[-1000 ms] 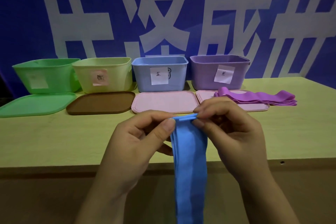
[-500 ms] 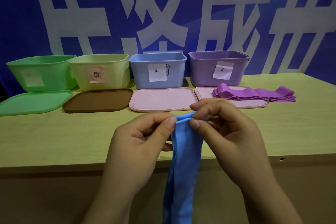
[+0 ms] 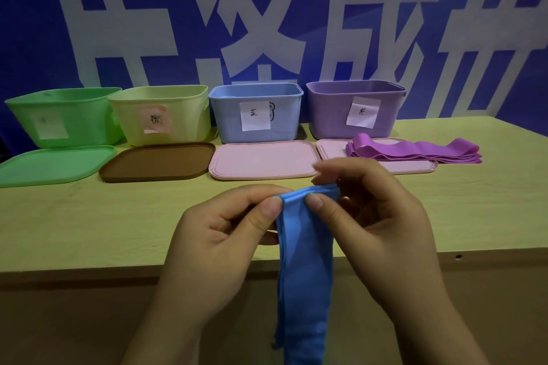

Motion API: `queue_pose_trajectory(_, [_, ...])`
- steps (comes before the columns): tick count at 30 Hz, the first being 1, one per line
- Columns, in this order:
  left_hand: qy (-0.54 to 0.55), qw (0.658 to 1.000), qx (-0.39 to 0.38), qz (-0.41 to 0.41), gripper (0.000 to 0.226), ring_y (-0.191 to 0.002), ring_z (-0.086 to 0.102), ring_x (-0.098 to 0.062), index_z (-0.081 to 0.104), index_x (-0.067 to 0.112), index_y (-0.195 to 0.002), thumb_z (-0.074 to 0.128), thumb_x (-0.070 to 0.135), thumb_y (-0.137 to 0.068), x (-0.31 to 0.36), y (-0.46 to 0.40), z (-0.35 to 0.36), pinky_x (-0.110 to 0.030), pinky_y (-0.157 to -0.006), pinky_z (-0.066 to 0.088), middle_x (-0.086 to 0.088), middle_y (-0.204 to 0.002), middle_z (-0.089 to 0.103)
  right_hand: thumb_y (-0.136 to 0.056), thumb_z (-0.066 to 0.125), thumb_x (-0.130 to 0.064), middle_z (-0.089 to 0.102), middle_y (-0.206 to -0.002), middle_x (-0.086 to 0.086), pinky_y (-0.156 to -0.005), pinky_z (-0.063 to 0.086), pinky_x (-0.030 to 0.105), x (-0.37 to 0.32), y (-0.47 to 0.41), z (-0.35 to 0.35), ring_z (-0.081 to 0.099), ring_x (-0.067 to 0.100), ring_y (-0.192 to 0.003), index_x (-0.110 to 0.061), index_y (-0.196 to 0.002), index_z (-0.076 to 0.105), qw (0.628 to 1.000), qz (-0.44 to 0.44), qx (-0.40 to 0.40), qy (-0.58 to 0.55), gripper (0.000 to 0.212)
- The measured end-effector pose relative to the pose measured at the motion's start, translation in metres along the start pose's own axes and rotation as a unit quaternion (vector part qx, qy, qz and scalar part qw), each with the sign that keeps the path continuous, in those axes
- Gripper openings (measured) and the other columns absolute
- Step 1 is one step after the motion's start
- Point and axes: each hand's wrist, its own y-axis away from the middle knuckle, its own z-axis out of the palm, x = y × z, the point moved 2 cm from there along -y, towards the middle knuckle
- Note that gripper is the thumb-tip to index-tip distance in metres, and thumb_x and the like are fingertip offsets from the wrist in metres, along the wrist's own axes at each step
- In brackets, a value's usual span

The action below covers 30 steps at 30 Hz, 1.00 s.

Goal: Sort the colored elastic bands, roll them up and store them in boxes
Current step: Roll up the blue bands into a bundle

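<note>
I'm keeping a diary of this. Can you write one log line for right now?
step: rolling | left hand: pinches blue band top | right hand: pinches same top | purple bands: on table | blue box: open

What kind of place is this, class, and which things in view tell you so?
Probably a staged demonstration or recording setup, not a home: a plain wooden table, four labelled boxes like the blue box in a row, and a printed blue banner behind.

Dim, cool light overall; the banner [image 3: 296,9] behind glows brightest. Soft shadows sit beneath the hands on the table [image 3: 89,216]. Edges bow outward, the boxes leaning; slight blur throughout.
</note>
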Motion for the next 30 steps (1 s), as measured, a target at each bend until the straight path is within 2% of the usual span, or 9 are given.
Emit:
queue_pose_trajectory(2, [-0.006, 1.0, -0.018, 0.003, 0.027, -0.078, 0.07, -0.008, 0.072, 0.046, -0.086, 0.059, 0.023, -0.083, -0.0004, -0.0001, -0.0023, -0.02, -0.06, 0.056, 0.015, -0.082, 0.073, -0.08, 0.059, -0.027, 0.061, -0.094, -0.012, -0.066, 0.048, 0.013, -0.0011, -0.0009, -0.0004, 0.059, 0.003, -0.09, -0.033, -0.101, 0.063, 0.998, -0.036, -0.004, 0.052, 0.022])
queue_pose_trajectory(4, [-0.005, 1.0, -0.029, 0.004, 0.021, -0.078, 0.07, -0.01, 0.073, 0.043, -0.089, 0.061, 0.027, -0.081, -0.0012, -0.0003, -0.0043, -0.021, -0.061, 0.056, 0.013, -0.082, 0.073, -0.081, 0.058, -0.026, 0.061, -0.095, -0.007, -0.065, 0.049, 0.017, -0.0003, -0.0012, 0.0, 0.059, 0.006, -0.091, -0.029, -0.096, 0.066, 0.997, -0.051, -0.005, 0.062, 0.017])
queue_pose_trajectory(9, [0.051, 0.998, -0.005, -0.035, 0.02, -0.066, 0.069, -0.014, 0.076, 0.034, -0.083, 0.06, 0.038, -0.071, -0.0069, 0.0002, -0.0062, -0.022, -0.055, 0.054, 0.001, -0.075, 0.074, -0.081, 0.06, -0.016, 0.06, -0.095, -0.01, -0.072, 0.044, 0.01, 0.0012, 0.0012, 0.0001, 0.059, 0.007, -0.095, -0.026, -0.091, 0.068, 0.996, -0.077, -0.007, 0.053, 0.016])
queue_pose_trajectory(12, [0.068, 0.996, 0.008, -0.065, 0.01, -0.063, 0.068, -0.015, 0.077, 0.031, -0.08, 0.071, 0.034, -0.072, -0.0097, -0.0011, -0.0055, -0.023, -0.054, 0.053, -0.005, -0.073, 0.073, -0.083, 0.057, -0.023, 0.058, -0.101, -0.015, -0.079, 0.049, 0.019, 0.0023, 0.0012, -0.0012, 0.058, 0.008, -0.103, -0.031, -0.092, 0.064, 0.997, -0.058, -0.031, 0.034, 0.014])
queue_pose_trajectory(14, [0.061, 0.996, 0.014, -0.07, 0.006, -0.062, 0.068, -0.015, 0.076, 0.033, -0.08, 0.072, 0.033, -0.075, -0.0093, -0.0017, -0.0044, -0.023, -0.054, 0.053, -0.003, -0.072, 0.073, -0.084, 0.055, -0.027, 0.057, -0.104, -0.016, -0.082, 0.048, 0.017, 0.0028, 0.0018, -0.0009, 0.057, 0.009, -0.106, -0.033, -0.092, 0.063, 0.998, -0.036, -0.05, 0.024, 0.013])
queue_pose_trajectory(16, [0.047, 0.997, 0.017, -0.062, 0.018, -0.062, 0.068, -0.012, 0.076, 0.035, -0.079, 0.06, 0.032, -0.07, -0.0069, -0.0015, -0.0023, -0.021, -0.055, 0.054, 0.001, -0.07, 0.073, -0.083, 0.055, -0.028, 0.057, -0.106, -0.015, -0.081, 0.046, 0.014, 0.0035, 0.0028, 0.0006, 0.056, 0.01, -0.107, -0.033, -0.091, 0.062, 0.998, -0.021, -0.06, 0.019, 0.012])
queue_pose_trajectory(18, [0.038, 0.998, 0.014, -0.053, 0.021, -0.063, 0.069, -0.009, 0.075, 0.037, -0.079, 0.057, 0.03, -0.07, -0.0032, -0.001, 0.0005, -0.018, -0.056, 0.053, 0.005, -0.069, 0.073, -0.082, 0.055, -0.027, 0.057, -0.106, -0.014, -0.079, 0.047, 0.015, 0.0044, 0.004, 0.0028, 0.057, 0.01, -0.107, -0.032, -0.091, 0.063, 0.998, -0.013, -0.062, 0.016, 0.012])
queue_pose_trajectory(26, [0.036, 0.998, 0.002, -0.052, 0.021, -0.065, 0.07, -0.009, 0.074, 0.03, -0.082, 0.056, 0.025, -0.071, -0.0003, 0.002, 0.0009, -0.016, -0.058, 0.054, 0.005, -0.071, 0.074, -0.082, 0.056, -0.026, 0.064, -0.099, -0.012, -0.075, 0.052, 0.019, 0.004, 0.0065, 0.001, 0.062, 0.008, -0.098, -0.031, -0.089, 0.063, 0.999, -0.01, -0.045, 0.007, 0.011])
queue_pose_trajectory(30, [0.028, 0.999, -0.019, -0.041, 0.013, -0.068, 0.071, -0.009, 0.073, 0.032, -0.087, 0.065, 0.022, -0.083, -0.0015, 0.0018, 0.0008, -0.017, -0.06, 0.055, 0.007, -0.075, 0.074, -0.081, 0.057, -0.024, 0.064, -0.095, -0.012, -0.074, 0.052, 0.022, 0.0042, 0.0064, 0.0018, 0.063, 0.01, -0.096, -0.03, -0.089, 0.063, 0.999, -0.022, -0.033, 0.02, 0.012])
